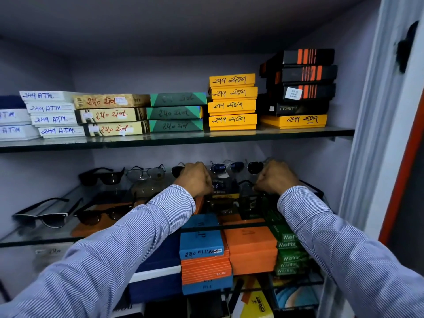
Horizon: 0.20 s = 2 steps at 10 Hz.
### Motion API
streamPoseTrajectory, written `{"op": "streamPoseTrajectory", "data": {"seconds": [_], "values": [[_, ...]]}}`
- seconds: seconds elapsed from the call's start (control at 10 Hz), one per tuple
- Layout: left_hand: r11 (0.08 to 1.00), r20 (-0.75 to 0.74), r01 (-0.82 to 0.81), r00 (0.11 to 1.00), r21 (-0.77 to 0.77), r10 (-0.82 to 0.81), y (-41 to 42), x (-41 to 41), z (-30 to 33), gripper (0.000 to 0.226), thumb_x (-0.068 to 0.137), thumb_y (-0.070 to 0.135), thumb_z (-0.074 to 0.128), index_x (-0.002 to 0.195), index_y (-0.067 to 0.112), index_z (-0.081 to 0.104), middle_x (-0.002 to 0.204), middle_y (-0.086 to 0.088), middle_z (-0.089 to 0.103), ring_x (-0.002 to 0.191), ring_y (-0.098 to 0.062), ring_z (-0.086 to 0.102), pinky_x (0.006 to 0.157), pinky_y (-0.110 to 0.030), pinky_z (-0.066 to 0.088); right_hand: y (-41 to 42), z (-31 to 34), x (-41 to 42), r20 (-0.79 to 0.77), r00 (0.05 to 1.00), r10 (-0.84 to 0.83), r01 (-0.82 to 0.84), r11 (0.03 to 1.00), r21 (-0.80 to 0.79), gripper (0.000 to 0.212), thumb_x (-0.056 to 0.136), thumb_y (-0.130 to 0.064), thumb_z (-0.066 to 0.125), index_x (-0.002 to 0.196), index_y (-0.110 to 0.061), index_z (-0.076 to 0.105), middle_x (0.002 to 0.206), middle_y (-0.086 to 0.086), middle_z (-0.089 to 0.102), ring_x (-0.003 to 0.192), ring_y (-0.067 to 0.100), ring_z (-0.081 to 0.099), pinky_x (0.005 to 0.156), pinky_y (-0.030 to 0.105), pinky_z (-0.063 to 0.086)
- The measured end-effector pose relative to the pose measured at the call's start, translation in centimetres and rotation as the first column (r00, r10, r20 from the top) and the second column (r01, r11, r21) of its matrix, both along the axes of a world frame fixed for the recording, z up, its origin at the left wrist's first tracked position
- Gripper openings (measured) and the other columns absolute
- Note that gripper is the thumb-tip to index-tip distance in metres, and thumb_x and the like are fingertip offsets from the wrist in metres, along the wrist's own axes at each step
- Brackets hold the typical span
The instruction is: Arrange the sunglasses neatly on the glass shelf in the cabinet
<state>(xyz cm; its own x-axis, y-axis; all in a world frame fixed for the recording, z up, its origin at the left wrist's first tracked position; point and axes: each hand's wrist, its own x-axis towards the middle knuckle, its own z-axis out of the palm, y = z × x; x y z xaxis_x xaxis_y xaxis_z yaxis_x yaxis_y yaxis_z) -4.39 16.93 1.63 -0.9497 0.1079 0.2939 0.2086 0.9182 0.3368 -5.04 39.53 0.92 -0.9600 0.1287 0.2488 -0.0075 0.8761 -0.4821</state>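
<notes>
Both my hands reach into the cabinet over the glass shelf [34,242]. My left hand [195,177] and my right hand [275,177] are closed on the two ends of a dark pair of sunglasses [223,203], held just above the shelf's middle right. One temple [312,188] sticks out past my right wrist. Along the back stand a black pair [101,176], a wire-framed pair [146,173], a blue-lensed pair [226,167] and a dark pair [254,167]. At the front left lie a black-and-white pair [46,216] and a brown pair [98,214].
The upper glass shelf [160,141] carries stacks of white, tan, green, yellow and black boxes. Under the sunglasses shelf, blue [202,239], orange [250,246] and green boxes [289,251] show through the glass. The cabinet's frame [367,157] rises at the right.
</notes>
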Motion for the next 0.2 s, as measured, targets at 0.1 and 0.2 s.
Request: {"op": "streamPoseTrajectory", "data": {"seconds": [0.1,0.2], "values": [[0.999,-0.130,0.042,0.990,-0.033,-0.046,-0.1,2.2,0.4,0.019,0.077,0.027,0.079,0.092,0.016,0.078,0.082,0.002,0.067,0.086,-0.020,0.069,0.083,-0.030,0.057,0.4,1.0,2.2,-0.035,0.999,0.008,-0.009,0.999,-0.033,0.020,0.065,-0.032,0.083,0.074,-0.015,0.078,0.088,0.005,0.075,0.085,0.025,0.072,0.078,0.031,0.057],[0.997,-0.415,0.025,0.908,-0.067,-0.051,-0.1,5.5,0.2,0.022,0.085,0.038,0.069,0.098,0.020,0.076,0.089,-0.001,0.075,0.085,-0.020,0.071,0.080,-0.039,0.062,0.9,1.5,7.3,-0.224,0.974,-0.043,0.001,0.983,-0.185,0.012,0.074,-0.034,0.084,0.068,-0.024,0.079,0.063,-0.012,0.070,0.071,0.011,0.070,0.069,0.023,0.052]]}}
